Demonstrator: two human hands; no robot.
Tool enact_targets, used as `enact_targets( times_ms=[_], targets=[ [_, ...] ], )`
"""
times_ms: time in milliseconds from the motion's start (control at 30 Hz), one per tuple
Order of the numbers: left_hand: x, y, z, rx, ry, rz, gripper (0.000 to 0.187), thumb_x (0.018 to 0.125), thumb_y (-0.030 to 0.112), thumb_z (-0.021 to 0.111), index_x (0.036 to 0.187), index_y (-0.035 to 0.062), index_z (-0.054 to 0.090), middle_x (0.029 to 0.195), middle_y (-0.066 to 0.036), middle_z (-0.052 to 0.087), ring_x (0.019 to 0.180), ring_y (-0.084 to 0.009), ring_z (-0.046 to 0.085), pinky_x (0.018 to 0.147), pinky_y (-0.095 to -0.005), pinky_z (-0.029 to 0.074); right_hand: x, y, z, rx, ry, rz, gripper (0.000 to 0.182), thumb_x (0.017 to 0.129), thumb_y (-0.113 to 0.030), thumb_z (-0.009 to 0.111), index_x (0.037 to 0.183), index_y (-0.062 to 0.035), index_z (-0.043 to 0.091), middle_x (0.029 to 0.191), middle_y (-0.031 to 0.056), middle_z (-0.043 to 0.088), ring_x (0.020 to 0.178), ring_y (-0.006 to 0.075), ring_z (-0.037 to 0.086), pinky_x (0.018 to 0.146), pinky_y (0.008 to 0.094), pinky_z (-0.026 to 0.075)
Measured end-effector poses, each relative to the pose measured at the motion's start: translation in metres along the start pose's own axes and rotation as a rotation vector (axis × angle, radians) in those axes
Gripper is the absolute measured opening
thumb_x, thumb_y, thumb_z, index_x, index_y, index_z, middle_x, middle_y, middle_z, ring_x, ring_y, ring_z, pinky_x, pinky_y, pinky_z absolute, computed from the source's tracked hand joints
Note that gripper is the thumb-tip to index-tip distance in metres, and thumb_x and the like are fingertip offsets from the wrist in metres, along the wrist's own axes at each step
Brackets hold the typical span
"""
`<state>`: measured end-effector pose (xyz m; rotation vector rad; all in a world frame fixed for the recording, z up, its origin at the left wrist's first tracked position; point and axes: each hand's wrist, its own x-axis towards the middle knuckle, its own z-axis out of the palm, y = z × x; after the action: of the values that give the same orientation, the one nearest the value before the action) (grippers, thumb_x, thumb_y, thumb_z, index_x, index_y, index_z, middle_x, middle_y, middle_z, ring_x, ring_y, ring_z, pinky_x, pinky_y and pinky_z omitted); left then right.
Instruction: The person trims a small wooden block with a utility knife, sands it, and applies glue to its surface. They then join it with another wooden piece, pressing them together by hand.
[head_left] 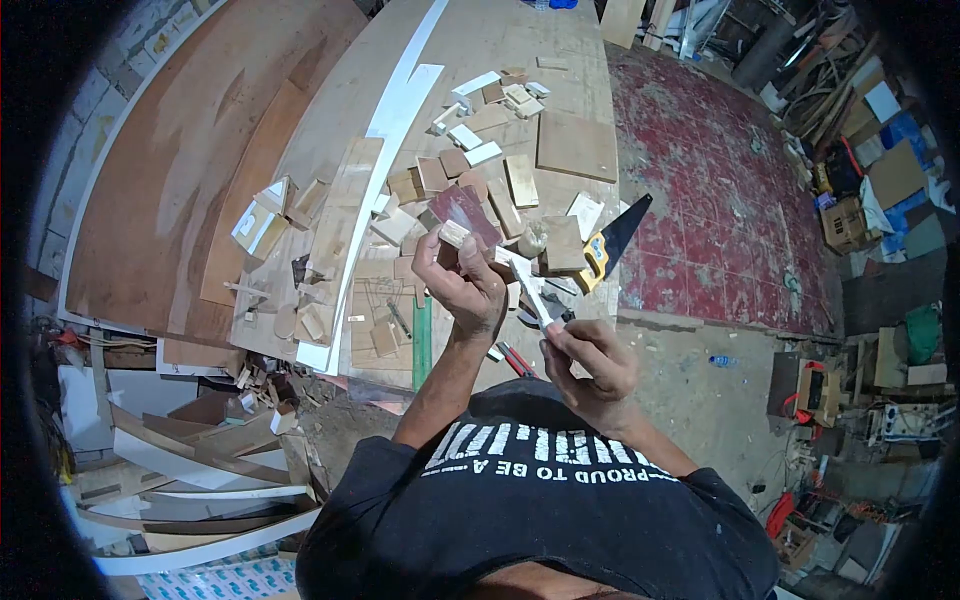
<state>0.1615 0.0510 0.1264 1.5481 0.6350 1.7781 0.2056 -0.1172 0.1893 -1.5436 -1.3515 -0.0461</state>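
Observation:
My left hand is raised over the workbench, thumb and fingers closed on a small pale wood block. Right behind that block is a dark red flat piece with whitish scuffs; it overlaps the hand's fingertips in this view. My right hand, lower and to the right, pinches the near end of a thin white-smeared stick. The stick's broader far end points up-left toward my left hand. Beyond both hands lie several loose wood offcuts, some with white faces.
A handsaw with a yellow handle lies at the bench's right edge. On the bench are a square board, a long white strip and a green strip. Large brown panels stand left. Curved offcuts are piled lower left.

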Motion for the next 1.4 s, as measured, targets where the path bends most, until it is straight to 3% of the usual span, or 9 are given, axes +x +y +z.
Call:
enact_targets(
  times_ms=[100,200,300,467,633,700,1033,1200,1400],
  targets=[
    [-0.006,-0.009,-0.005,0.016,-0.045,0.058,0.033,0.1,0.013,0.049,0.123,-0.0033,0.033,0.099,-0.013,0.049,0.074,-0.013,0.055,0.062,-0.0238,0.047,0.005,-0.001,-0.012,0.064,-0.073,0.058,0.024,0.076,0.006,0.075,0.099,0.0027,0.069,0.086,0.0115,0.063,0.069,0.0146,0.065,0.055,0.0235,0.051],
    [-0.004,-0.009,-0.005,-0.006,-0.042,-0.056,0.033,0.1,0.012,0.049,0.123,-0.0042,0.032,0.102,-0.014,0.047,0.076,-0.013,0.054,0.063,-0.0237,0.047,0.002,0.001,-0.021,0.104,-0.02,0.107,0.023,0.076,0.005,0.075,0.097,0.0027,0.068,0.085,0.012,0.064,0.067,0.0151,0.064,0.054,0.0234,0.05],
    [0.002,0.0,0.002,0.022,0.003,-0.041,0.029,0.101,0.015,0.047,0.119,-0.0007,0.032,0.078,-0.007,0.052,0.066,-0.0111,0.05,0.059,-0.0233,0.042,0.001,0.011,-0.004,0.002,0.134,0.07,0.022,0.075,0.007,0.075,0.095,0.0029,0.068,0.085,0.012,0.064,0.067,0.0146,0.064,0.054,0.0241,0.05],
    [0.003,0.002,0.003,0.046,0.002,0.005,0.028,0.101,0.015,0.047,0.119,-0.0012,0.033,0.079,-0.008,0.053,0.067,-0.0109,0.05,0.059,-0.0228,0.042,0.011,0.023,0.033,-0.126,0.278,-0.167,0.025,0.074,0.008,0.075,0.098,0.0037,0.068,0.083,0.0133,0.063,0.066,0.0177,0.065,0.052,0.0248,0.051],
    [0.007,0.002,0.003,0.045,0.022,0.021,0.028,0.1,0.013,0.049,0.118,-0.0019,0.033,0.08,-0.008,0.053,0.068,-0.0116,0.051,0.058,-0.0231,0.043,0.009,0.025,0.045,-0.106,0.168,-0.17,0.027,0.075,0.008,0.074,0.1,0.0043,0.066,0.082,0.0122,0.061,0.062,0.0178,0.062,0.048,0.0284,0.048],
    [0.01,-0.001,0.0,0.07,-0.001,0.09,0.034,0.099,0.011,0.05,0.122,-0.0079,0.034,0.096,-0.014,0.053,0.068,-0.012,0.056,0.056,-0.0238,0.048,0.01,0.023,0.045,-0.11,0.136,-0.172,0.026,0.075,0.008,0.074,0.099,0.0044,0.066,0.082,0.0118,0.06,0.061,0.0175,0.061,0.047,0.0282,0.047],
    [0.016,-0.011,0.0,0.081,0.069,0.086,0.035,0.1,0.014,0.05,0.123,-0.0072,0.035,0.089,-0.012,0.056,0.07,-0.0133,0.058,0.057,-0.0239,0.048,0.013,0.004,0.023,0.061,0.006,-0.021,0.016,0.075,0.007,0.073,0.09,0.0041,0.067,0.081,0.0111,0.062,0.061,0.0125,0.061,0.05,0.0236,0.048],
    [0.017,-0.01,0.0,0.015,0.087,-0.016,0.029,0.1,0.014,0.049,0.12,-0.0025,0.035,0.084,-0.008,0.054,0.072,-0.0129,0.054,0.065,-0.0255,0.045,0.013,0.002,0.0,0.077,0.127,0.087,0.019,0.076,0.007,0.072,0.094,0.0033,0.068,0.085,0.012,0.065,0.066,0.0134,0.065,0.054,0.0226,0.05],
    [0.017,0.007,-0.003,-0.106,-0.004,-0.234,0.027,0.102,0.017,0.048,0.12,-0.0005,0.037,0.08,-0.005,0.056,0.073,-0.0105,0.053,0.065,-0.0241,0.043,0.023,0.019,-0.012,0.085,-0.021,-0.027,0.022,0.077,0.009,0.071,0.098,0.0036,0.069,0.089,0.0124,0.064,0.07,0.0116,0.061,0.055,0.0215,0.047]
  ],
)
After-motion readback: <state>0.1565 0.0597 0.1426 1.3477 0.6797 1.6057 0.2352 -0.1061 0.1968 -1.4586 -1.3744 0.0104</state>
